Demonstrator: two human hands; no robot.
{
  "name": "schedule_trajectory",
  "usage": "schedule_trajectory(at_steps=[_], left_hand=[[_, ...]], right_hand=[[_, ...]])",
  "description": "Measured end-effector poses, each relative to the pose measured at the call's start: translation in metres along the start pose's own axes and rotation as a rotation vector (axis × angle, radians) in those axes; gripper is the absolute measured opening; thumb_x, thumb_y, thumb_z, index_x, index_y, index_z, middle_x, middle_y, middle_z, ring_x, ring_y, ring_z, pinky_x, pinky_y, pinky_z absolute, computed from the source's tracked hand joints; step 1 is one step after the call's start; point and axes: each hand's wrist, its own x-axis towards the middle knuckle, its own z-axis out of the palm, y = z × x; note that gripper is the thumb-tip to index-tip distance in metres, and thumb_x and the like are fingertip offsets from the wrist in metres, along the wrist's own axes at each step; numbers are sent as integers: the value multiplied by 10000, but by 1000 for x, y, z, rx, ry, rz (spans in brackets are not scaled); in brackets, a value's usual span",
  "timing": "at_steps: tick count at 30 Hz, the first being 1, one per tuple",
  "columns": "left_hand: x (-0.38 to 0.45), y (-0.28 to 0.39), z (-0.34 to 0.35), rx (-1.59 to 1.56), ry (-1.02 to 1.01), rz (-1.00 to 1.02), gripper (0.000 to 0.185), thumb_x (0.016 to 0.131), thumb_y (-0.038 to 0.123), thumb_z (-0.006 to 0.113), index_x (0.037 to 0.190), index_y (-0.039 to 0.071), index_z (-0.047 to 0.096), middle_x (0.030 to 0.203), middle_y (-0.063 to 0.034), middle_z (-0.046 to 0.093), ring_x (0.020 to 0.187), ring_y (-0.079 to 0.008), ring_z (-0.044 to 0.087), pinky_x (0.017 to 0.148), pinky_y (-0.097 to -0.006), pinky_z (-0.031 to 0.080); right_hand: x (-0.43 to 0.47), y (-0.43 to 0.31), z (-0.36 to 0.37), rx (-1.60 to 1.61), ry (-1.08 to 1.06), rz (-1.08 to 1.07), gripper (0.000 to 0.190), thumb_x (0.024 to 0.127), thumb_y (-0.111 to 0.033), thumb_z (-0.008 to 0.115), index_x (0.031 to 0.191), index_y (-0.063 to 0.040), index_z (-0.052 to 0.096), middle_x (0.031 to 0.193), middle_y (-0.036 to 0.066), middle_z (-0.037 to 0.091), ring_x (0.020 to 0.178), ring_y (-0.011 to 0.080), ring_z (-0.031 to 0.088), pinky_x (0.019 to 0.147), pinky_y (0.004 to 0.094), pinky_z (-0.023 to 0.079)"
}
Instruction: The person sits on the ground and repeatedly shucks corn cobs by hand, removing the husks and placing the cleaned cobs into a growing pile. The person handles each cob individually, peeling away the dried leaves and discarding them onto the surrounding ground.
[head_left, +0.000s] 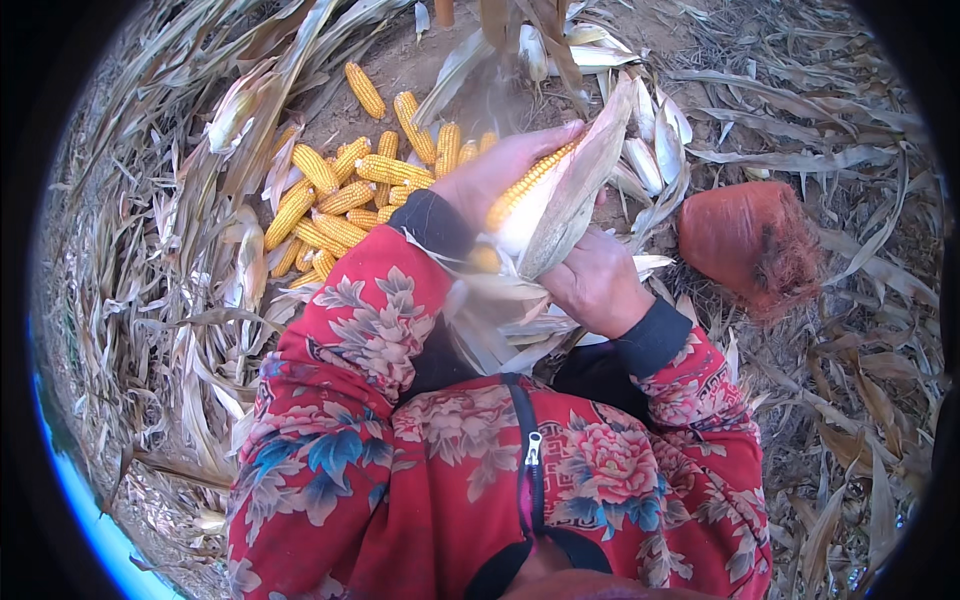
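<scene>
A partly husked corn ear (532, 184) is held in front of my chest, its yellow kernels bare along the left side. Pale husk leaves (574, 187) still wrap its right side and stand out towards the top. My left hand (487, 172) grips the ear from the left, with the thumb along its upper end. At the lower end, my right hand (600, 281) has its fingers closed on the husk; the fingertips are partly hidden. Loose husk (495, 300) hangs blurred below the hands. Another patch of yellow kernels (484, 258) shows just under the ear.
A heap of bare corn cobs with kernels (349, 196) lies on the soil to the left. Unhusked ears and shed husks (645, 161) lie beyond my right hand. A reddish cushion-like bundle with frayed fibres (742, 240) sits at the right. Dry corn stalks (142, 247) cover the surrounding ground.
</scene>
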Motion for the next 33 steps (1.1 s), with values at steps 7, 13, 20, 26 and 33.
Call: schedule_trajectory(at_steps=[7,13,20,26,33], left_hand=[[-17,16,-9,-195,-127,234,471,995,472,412,1256,96,523,1020,-205,638,865,-334,679,838,-593,538],[-7,9,-15,-164,-15,322,487,976,448,489,1267,58,524,1092,-169,642,958,-323,661,897,-516,522],[-21,9,1,280,152,321,453,869,185,711,1227,28,480,997,-150,637,769,-223,689,648,-311,604],[-19,15,-4,479,265,517,403,827,144,750,1113,57,480,869,-60,599,692,-156,644,601,-266,553],[-10,2,2,810,386,609,639,804,258,785,1295,14,458,1007,-20,573,830,-81,576,713,-244,497]], right_hand=[[-13,27,-15,-180,34,214,228,680,-100,629,907,-104,630,671,21,522,659,212,594,572,350,467],[-29,41,-25,-155,101,407,454,646,-56,708,1091,-84,620,805,91,604,732,287,618,638,384,492],[-40,42,-63,-310,53,636,448,749,-92,690,1184,-65,586,916,141,638,833,333,635,700,409,506],[-124,34,-119,-347,-94,1020,433,830,-252,695,1194,-53,570,1008,204,645,923,384,628,763,430,504],[-343,-58,-127,-343,-683,1667,634,726,-355,780,1255,-96,543,1058,228,649,978,398,632,833,464,505]])
